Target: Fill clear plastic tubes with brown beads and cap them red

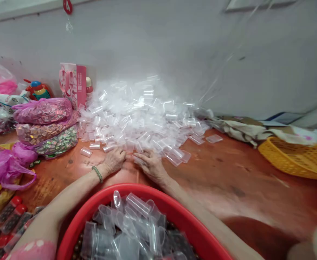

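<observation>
A large heap of clear plastic tubes (144,119) lies on the table against the wall. At its front edge my left hand (115,159), with a green bead bracelet on the wrist, is closed with curled fingers. Whatever is in those fingers is hidden. Just to the right, my right hand (151,166) has its fingers bent around a clear plastic tube (139,160), partly covered by them. Below both hands stands a red basin (98,198). Inside it, more clear tubes (138,204) rest on small dark brown balls (77,248).
To the left are pink-tinted bags of small colourful packets (47,124), a pink gift bag (73,85) and a purple plastic bag (6,166). Red-capped filled tubes (13,215) lie at the lower left. A yellow basket (291,160) sits at the right on the reddish table (223,180).
</observation>
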Demonstrator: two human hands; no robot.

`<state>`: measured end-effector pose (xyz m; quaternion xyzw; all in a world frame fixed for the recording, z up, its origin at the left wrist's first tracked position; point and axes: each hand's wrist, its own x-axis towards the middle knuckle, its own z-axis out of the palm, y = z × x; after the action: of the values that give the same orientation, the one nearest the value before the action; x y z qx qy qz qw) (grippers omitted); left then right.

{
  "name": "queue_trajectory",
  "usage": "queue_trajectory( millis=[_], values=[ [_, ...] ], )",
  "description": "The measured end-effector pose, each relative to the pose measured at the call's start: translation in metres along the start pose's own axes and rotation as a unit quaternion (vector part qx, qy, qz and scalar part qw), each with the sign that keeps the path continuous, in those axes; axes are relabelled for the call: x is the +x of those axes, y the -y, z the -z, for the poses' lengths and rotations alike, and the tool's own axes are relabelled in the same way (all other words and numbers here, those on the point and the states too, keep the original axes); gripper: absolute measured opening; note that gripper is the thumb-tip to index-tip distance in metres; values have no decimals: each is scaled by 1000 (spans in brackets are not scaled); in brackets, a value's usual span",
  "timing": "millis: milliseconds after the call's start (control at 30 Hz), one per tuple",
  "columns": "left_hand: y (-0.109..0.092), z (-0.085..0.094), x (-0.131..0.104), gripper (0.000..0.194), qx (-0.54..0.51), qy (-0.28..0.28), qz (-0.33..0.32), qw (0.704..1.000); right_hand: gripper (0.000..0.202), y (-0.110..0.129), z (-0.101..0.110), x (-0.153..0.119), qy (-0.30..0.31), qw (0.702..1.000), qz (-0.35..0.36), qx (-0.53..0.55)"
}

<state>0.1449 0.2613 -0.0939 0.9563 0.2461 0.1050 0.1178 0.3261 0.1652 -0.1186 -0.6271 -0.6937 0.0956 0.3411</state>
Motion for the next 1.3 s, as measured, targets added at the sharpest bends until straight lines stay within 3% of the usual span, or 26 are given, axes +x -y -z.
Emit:
queue_trajectory(
  millis=[133, 233, 400, 500, 567, 667, 767, 900, 1000, 1133, 1300],
  values=[
    [-5, 1, 8, 35, -16, 7, 59, 998, 35, -4, 13, 11, 45, 991, -29, 122],
    [-9, 16, 7, 36, -61, 14, 84, 994, 34, 5, 30, 14, 60, 971, -61, 223],
    [-31, 71, -19, 30, -160, 27, 74, 984, 56, 51, 87, 3, 42, 931, -93, 351],
    [-58, 103, -46, 34, -249, 36, 16, 968, 44, 93, 120, -17, 71, 917, -96, 381],
    [-75, 116, -65, 32, -280, 55, -22, 958, 29, 117, 133, -33, 142, 929, -15, 341],
    [-92, 123, -88, 37, -229, 69, -83, 967, 37, 140, 142, -60, 212, 955, 39, 205],
    [-102, 127, -110, 68, -168, 85, -114, 976, 52, 150, 147, -91, 203, 975, 12, 90],
    [-113, 130, -134, 108, -78, 144, -176, 971, 75, 154, 146, -134, 192, 981, 0, 25],
    [-118, 124, -139, 103, -25, 158, -205, 966, 73, 151, 136, -153, 199, 980, -4, -20],
    [-116, 110, -128, 88, 8, 156, -205, 966, 61, 147, 121, -154, 191, 979, 1, -71],
    [-113, 112, -128, 87, 36, 120, -218, 968, 33, 167, 125, -150, 130, 980, 58, -138]
  ],
)
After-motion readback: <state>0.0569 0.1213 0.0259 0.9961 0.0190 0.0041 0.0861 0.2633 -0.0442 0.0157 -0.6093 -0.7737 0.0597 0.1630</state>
